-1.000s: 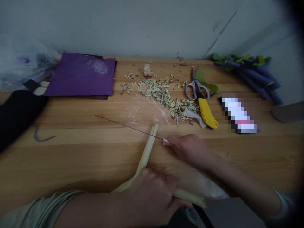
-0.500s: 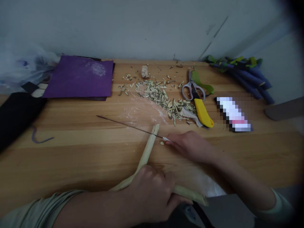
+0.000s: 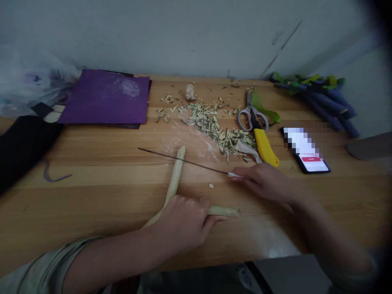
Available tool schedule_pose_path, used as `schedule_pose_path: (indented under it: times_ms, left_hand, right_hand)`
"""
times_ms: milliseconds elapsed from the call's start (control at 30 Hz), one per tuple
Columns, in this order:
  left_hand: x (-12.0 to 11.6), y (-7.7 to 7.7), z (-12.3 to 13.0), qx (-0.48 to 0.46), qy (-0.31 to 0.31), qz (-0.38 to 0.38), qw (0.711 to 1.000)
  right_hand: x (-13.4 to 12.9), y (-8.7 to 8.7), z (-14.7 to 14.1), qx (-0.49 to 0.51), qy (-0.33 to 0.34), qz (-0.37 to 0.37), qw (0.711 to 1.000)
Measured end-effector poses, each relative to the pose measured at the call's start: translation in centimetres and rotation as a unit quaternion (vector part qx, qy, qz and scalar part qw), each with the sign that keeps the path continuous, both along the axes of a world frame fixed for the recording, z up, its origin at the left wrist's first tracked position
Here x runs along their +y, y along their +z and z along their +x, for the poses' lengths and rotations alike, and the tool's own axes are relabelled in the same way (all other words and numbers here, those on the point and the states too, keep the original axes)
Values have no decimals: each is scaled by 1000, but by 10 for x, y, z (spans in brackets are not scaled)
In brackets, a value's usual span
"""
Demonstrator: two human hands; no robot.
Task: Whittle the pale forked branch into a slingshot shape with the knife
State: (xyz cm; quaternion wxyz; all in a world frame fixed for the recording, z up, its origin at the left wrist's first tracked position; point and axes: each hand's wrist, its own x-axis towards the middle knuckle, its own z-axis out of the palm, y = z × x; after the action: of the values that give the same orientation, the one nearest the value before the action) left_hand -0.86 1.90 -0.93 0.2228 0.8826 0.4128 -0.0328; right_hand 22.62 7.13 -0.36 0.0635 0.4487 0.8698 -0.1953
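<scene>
A peeled, pale forked branch lies on the wooden table, one arm pointing away from me and another to the right. Around its fork, my left hand is closed, pressing it down. My right hand grips the white end of a long thin saw blade. The blade crosses the far arm a little below its tip, appearing to rest on it. A small pale chip sits between the branch and my right hand. My left palm hides the fork itself.
Beyond the blade are a heap of bark shavings, scissors and a yellow-handled cutter. A phone and dark bundled sticks are at right. Purple sheets and a plastic bag lie at left.
My left hand has moved the branch forward and left on the table. My right hand has shifted right with the saw blade, which now crosses the branch nearer the blade's middle.
</scene>
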Motion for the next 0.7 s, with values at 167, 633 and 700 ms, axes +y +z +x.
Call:
schedule_pose_path:
  times_ms: [167, 633, 700]
  left_hand:
    - [-15, 1, 9, -28, -58, -20, 998]
    - [-1, 4, 9, 40, 27, -33, 998]
    - [0, 3, 6, 22, 28, -22, 999]
  right_hand:
    - [-12, -16, -33, -11, 3, 62, 998]
    - [-6, 3, -16, -44, -2, 67, 997]
    - [-3, 6, -5, -39, -3, 42, 998]
